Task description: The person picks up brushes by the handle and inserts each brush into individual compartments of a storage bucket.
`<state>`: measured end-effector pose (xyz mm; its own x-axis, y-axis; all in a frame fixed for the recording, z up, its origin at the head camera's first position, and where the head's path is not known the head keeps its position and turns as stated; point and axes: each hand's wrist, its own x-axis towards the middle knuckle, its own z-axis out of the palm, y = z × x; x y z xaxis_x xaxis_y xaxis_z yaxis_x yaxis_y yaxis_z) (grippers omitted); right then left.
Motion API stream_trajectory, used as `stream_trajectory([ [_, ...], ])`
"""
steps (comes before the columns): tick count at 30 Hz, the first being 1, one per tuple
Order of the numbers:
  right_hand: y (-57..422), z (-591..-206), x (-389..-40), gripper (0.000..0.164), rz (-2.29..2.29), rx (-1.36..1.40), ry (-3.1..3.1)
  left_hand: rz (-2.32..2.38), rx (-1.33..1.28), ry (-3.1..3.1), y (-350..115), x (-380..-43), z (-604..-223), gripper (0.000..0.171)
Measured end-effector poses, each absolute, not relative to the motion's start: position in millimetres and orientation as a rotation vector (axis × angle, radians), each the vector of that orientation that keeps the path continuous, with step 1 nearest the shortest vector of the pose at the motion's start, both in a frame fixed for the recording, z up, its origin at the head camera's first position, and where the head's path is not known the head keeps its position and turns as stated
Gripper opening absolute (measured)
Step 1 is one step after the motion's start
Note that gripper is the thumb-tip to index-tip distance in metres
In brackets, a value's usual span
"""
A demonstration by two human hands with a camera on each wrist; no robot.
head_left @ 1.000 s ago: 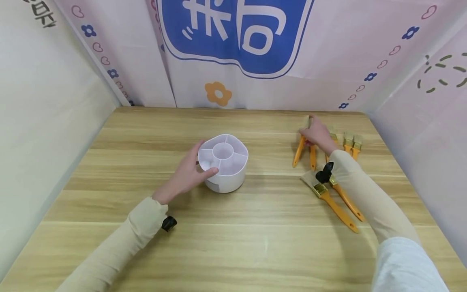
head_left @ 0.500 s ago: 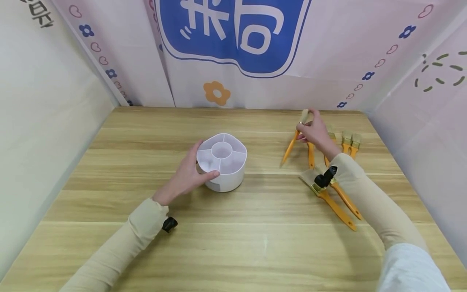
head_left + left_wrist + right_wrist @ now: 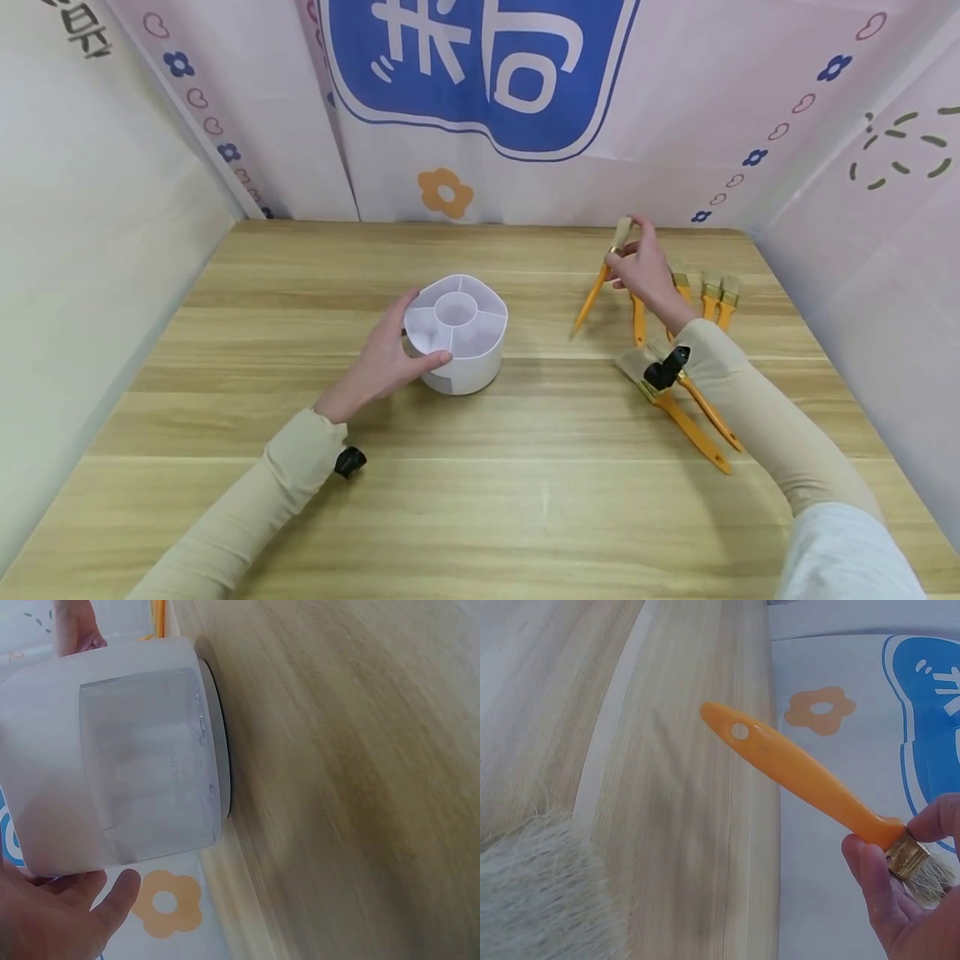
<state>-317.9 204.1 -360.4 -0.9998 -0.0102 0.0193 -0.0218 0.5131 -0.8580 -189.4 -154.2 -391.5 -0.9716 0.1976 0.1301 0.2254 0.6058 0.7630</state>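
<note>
A white round organizer point(image 3: 465, 375) with divided compartments and a central cup stands upright on the table; its compartments look empty. My left hand point(image 3: 386, 354) grips its left side, thumb along the front rim. In the left wrist view, a clear panel point(image 3: 154, 765) shows on the organizer's side, and the fingers point(image 3: 116, 900) are beside it. At the back right, my right hand point(image 3: 641, 271) pinches a paintbrush point(image 3: 592, 298) near its metal ferrule. Bristles point up and the orange handle point(image 3: 795, 772) slants down toward the left, above the table.
More orange-handled paintbrushes lie on the right side: a wide one point(image 3: 692, 433) and another point(image 3: 708, 412) under the right forearm, several behind, including one point(image 3: 638, 321) by the hand. A printed backdrop point(image 3: 525, 192) rises at the table's far edge; white side walls stand left and right.
My right hand has lifted the paintbrush from among the others and moved it slightly left and back, its handle swinging leftward. My left hand and the organizer have barely moved.
</note>
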Motion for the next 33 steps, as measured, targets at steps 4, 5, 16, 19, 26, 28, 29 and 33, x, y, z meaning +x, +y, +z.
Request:
stream_trajectory([
  [4,203,-360,-317,0.074,1.542,0.034,-2.728,-1.332,-0.364,-2.793,-154,-190,-391,0.1],
  [5,202,-360,-317,0.074,1.548,0.04,-2.728,-1.337,-0.362,-2.792,-154,-190,-390,0.1],
  [16,187,-353,-310,0.074,1.59,0.15,-2.72,-1.354,-0.323,-2.786,-153,-190,-391,0.098],
  [19,182,-351,-308,0.074,1.584,0.178,-2.724,-1.337,-0.317,-2.778,-153,-190,-392,0.098],
  [26,176,-349,-302,0.074,1.61,0.2,-2.731,-1.355,-0.319,-2.79,-154,-190,-393,0.098],
  [28,175,-349,-300,0.075,1.614,0.215,-2.733,-1.36,-0.319,-2.796,-153,-190,-392,0.098],
  [29,174,-349,-299,0.074,1.616,0.227,-2.73,-1.359,-0.319,-2.799,-153,-190,-392,0.099],
  [33,171,-348,-296,0.074,1.617,0.26,-2.723,-1.362,-0.309,-2.803,-153,-190,-392,0.098],
])
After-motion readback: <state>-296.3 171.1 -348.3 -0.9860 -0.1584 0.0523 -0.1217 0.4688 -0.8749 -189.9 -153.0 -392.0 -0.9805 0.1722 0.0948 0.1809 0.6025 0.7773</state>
